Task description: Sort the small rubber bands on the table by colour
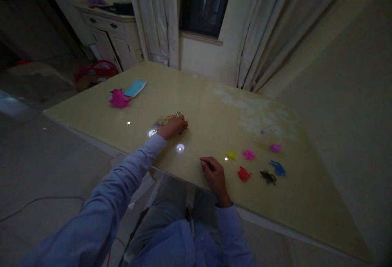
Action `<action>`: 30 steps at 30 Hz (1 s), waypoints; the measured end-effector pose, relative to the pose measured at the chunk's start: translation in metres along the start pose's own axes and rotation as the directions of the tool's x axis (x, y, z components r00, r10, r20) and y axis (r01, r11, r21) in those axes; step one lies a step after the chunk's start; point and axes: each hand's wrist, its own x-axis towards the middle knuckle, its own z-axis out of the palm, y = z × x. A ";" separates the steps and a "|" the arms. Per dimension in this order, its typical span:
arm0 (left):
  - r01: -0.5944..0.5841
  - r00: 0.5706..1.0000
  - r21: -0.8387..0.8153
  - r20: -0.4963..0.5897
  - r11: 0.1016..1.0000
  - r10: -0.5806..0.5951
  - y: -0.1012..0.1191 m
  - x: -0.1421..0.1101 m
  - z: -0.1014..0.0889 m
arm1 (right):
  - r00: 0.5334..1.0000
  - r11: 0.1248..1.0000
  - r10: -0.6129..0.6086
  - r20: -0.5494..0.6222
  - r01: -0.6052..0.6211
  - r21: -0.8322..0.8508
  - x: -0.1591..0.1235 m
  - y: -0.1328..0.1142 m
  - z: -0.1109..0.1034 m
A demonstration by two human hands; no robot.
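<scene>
My left hand (pixel 173 127) reaches out over a mixed pile of small coloured bands (pixel 167 119) on the yellow-green table (pixel 214 107); its fingers curl on the pile's near edge. My right hand (pixel 213 173) rests near the table's front edge with fingers curled, pinching something dark that I cannot make out. To its right lie small sorted heaps: yellow (pixel 232 155), pink (pixel 248 154), magenta (pixel 275 147), red (pixel 244 174), black (pixel 268 176) and blue (pixel 277 167).
A pink crumpled item (pixel 119 99) and a blue face mask (pixel 135 88) lie at the table's far left. A white cabinet (pixel 112 34), curtains (pixel 159 18) and a dark window (pixel 205 1) stand behind. The room is dim.
</scene>
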 end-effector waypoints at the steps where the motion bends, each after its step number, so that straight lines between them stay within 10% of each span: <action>1: -0.017 1.000 0.016 0.010 1.000 0.017 0.000 -0.002 -0.001 | 1.000 1.000 0.005 0.002 -0.005 0.003 0.000 0.000 0.000; 13: -0.038 0.997 0.196 0.074 0.980 0.024 0.006 -0.002 0.001 | 1.000 1.000 0.015 0.001 -0.015 0.021 0.001 0.000 0.001; 20: 0.084 0.982 -0.299 -0.140 0.950 -0.130 0.009 -0.002 0.002 | 1.000 0.999 -0.006 0.008 0.006 0.048 0.002 -0.001 0.001; 22: 0.119 0.964 -0.584 -0.127 0.803 -0.235 0.016 -0.007 -0.001 | 1.000 0.999 -0.010 0.013 0.010 0.036 0.002 -0.001 0.001; 25: 0.170 0.949 -0.923 0.059 0.346 -0.309 0.034 -0.020 -0.006 | 1.000 0.999 -0.013 0.022 0.012 0.031 0.001 -0.001 0.001; 27: 0.193 0.951 -0.980 0.177 0.043 -0.254 0.049 -0.028 -0.009 | 0.999 0.999 -0.021 0.027 0.020 0.027 0.001 0.000 0.001; 30: 0.232 0.951 -0.962 0.255 -0.142 -0.176 0.068 -0.033 -0.010 | 0.999 1.000 -0.017 0.032 0.016 0.021 0.000 0.000 0.001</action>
